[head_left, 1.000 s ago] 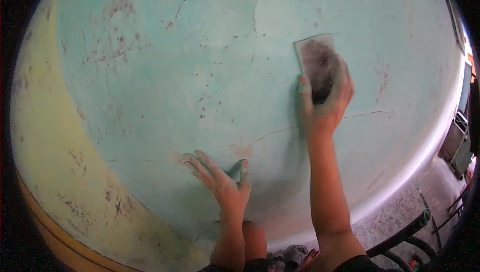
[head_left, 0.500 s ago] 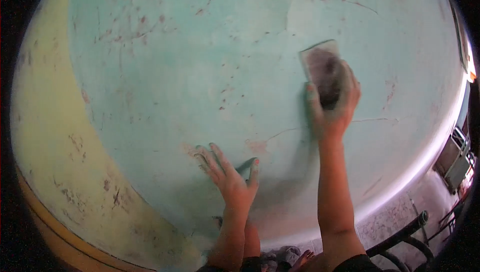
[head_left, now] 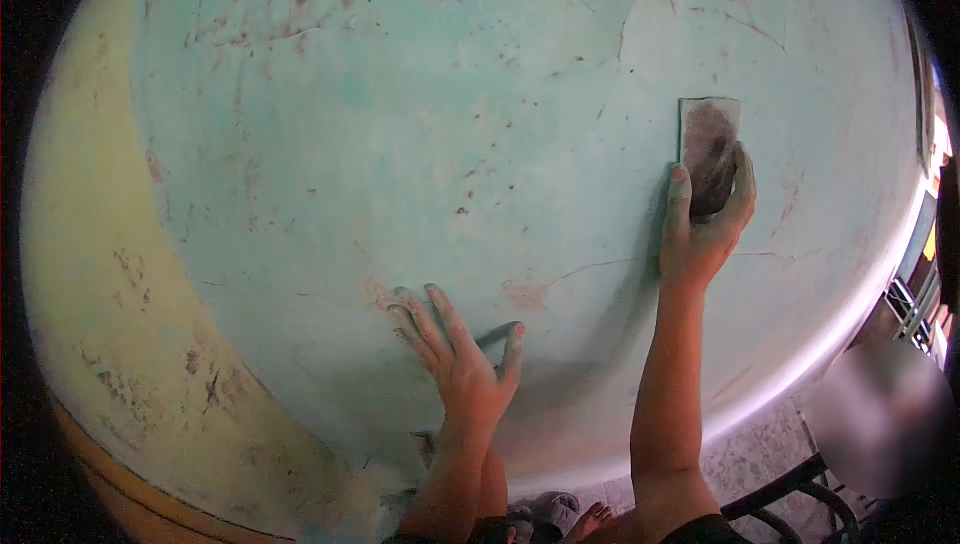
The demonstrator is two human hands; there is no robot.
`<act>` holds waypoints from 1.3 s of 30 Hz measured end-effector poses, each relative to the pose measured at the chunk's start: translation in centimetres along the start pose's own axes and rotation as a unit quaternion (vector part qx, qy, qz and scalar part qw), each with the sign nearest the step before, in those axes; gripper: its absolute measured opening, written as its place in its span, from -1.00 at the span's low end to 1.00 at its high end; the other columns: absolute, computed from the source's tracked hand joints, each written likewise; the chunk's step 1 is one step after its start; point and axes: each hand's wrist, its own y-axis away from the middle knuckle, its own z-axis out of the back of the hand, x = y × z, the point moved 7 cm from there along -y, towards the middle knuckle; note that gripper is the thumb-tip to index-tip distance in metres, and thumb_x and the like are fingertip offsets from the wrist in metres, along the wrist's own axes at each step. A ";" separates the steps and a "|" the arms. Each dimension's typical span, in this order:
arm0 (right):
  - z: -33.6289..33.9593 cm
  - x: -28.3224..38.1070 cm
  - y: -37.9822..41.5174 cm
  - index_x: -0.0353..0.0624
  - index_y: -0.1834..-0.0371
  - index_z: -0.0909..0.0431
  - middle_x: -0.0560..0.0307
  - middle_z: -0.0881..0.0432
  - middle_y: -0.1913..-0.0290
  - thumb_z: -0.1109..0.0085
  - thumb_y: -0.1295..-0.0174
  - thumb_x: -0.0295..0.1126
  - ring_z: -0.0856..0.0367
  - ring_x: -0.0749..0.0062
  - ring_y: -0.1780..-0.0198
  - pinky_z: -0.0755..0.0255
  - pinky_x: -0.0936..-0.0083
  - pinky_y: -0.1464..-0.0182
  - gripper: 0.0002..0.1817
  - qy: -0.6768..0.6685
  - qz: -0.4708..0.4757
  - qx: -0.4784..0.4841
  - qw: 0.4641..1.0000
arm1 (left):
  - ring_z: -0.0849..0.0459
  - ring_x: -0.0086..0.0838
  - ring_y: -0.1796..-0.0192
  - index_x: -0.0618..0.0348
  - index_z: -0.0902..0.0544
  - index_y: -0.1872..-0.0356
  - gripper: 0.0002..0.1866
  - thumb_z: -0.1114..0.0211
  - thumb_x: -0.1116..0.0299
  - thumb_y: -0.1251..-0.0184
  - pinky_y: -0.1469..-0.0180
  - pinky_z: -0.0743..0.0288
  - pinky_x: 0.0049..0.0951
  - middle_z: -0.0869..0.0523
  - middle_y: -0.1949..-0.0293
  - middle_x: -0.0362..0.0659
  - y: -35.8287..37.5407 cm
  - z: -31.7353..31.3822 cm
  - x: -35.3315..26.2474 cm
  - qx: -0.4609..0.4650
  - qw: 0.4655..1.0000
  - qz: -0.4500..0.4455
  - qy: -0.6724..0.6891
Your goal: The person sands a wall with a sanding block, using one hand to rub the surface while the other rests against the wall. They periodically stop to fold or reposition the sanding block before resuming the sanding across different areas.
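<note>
My right hand (head_left: 702,249) grips a flat rectangular sanding block (head_left: 711,132) by its sides, thumb on the left and fingers on the right. The block stands upright against the pale green wall (head_left: 350,154), its dusty, dark brown back towards me; the side facing the wall is hidden. Lower and to the left, my left hand (head_left: 465,369) rests on the wall with its fingers spread and nothing in it. Pale dust coats the fingers of both hands. Reddish-brown spots, patches and thin cracks mark the wall.
A yellow wall band (head_left: 85,214) runs down the left, above an orange-brown edge (head_left: 150,509). Dark metal tubing (head_left: 775,492) stands at the lower right over a speckled floor (head_left: 745,454). A bare foot (head_left: 590,521) shows at the bottom. A round blur covers something at right.
My right hand has moved the sanding block to the right, and the block has turned from tilted to nearly upright. My left hand keeps about the same place. The view has shifted slightly.
</note>
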 end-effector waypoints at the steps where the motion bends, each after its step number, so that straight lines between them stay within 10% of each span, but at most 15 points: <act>1: 0.0 -0.3 0.1 -0.30 -0.33 -0.35 -0.19 -0.44 -0.31 -0.42 -0.12 -0.32 -0.37 -0.02 -0.33 -0.20 0.15 -0.37 -0.29 0.008 0.002 -0.009 1.000 | 0.25 0.34 -0.55 0.25 0.16 -0.57 0.13 -0.34 -0.14 -0.23 -0.48 0.32 0.32 0.22 -0.55 0.33 0.0 0.0 0.0 -0.001 1.000 0.002 -0.005; 7: -2.2 6.1 2.7 -0.07 -0.38 -0.36 -0.08 -0.46 -0.33 -0.45 -0.07 -0.21 -0.37 0.02 -0.36 0.05 -0.18 -0.45 -0.23 -0.057 0.171 0.152 0.972 | 0.26 0.31 -0.56 0.22 0.16 -0.57 0.13 -0.34 -0.14 -0.23 -0.48 0.32 0.31 0.21 -0.55 0.30 0.1 0.0 -0.3 0.006 1.000 0.014 -0.004; 15: 0.6 -1.3 -1.4 -0.24 -0.33 -0.34 -0.14 -0.45 -0.31 -0.43 -0.07 -0.28 -0.38 0.01 -0.34 -0.02 -0.01 -0.44 -0.26 0.009 0.031 0.014 0.999 | 0.17 0.18 -0.58 0.14 -0.02 -0.57 0.00 -0.33 -0.07 -0.25 -0.50 0.19 0.25 0.11 -0.57 0.18 -0.5 2.0 -1.0 0.016 0.997 -0.013 -0.079; 23: 0.4 -1.2 -0.7 -0.28 -0.33 -0.32 -0.19 -0.46 -0.29 -0.42 -0.09 -0.29 -0.39 -0.01 -0.35 -0.04 0.01 -0.43 -0.26 -0.005 0.038 -0.002 0.999 | -0.14 0.06 -0.52 0.20 -0.39 -0.39 -0.40 -0.27 0.30 -0.33 -0.46 -0.05 0.04 -0.22 -0.46 0.20 -3.3 6.0 -4.3 -0.062 0.988 -0.035 0.136; 32: 0.4 -1.0 0.0 -0.29 -0.31 -0.34 -0.19 -0.48 -0.28 -0.45 -0.06 -0.27 -0.41 -0.01 -0.32 -0.08 0.05 -0.40 -0.25 -0.026 0.098 0.013 0.995 | 0.18 0.40 -0.52 0.16 -0.19 -0.52 -0.12 -0.30 -0.05 -0.27 -0.39 0.24 0.46 0.11 -0.51 0.36 -3.3 -0.8 -4.0 -0.114 0.991 -0.055 -0.043; 39: 0.4 -0.9 0.1 -0.29 -0.39 -0.27 -0.09 -0.38 -0.34 -0.43 -0.19 -0.18 -0.37 0.12 -0.34 -0.28 0.24 -0.37 -0.22 -0.036 0.074 0.040 0.996 | 0.25 0.27 -0.57 -0.01 -0.10 -0.56 -0.07 -0.32 -0.10 -0.26 -0.47 0.33 0.34 0.17 -0.56 0.25 -3.0 0.1 -3.4 -0.067 0.995 -0.060 -0.040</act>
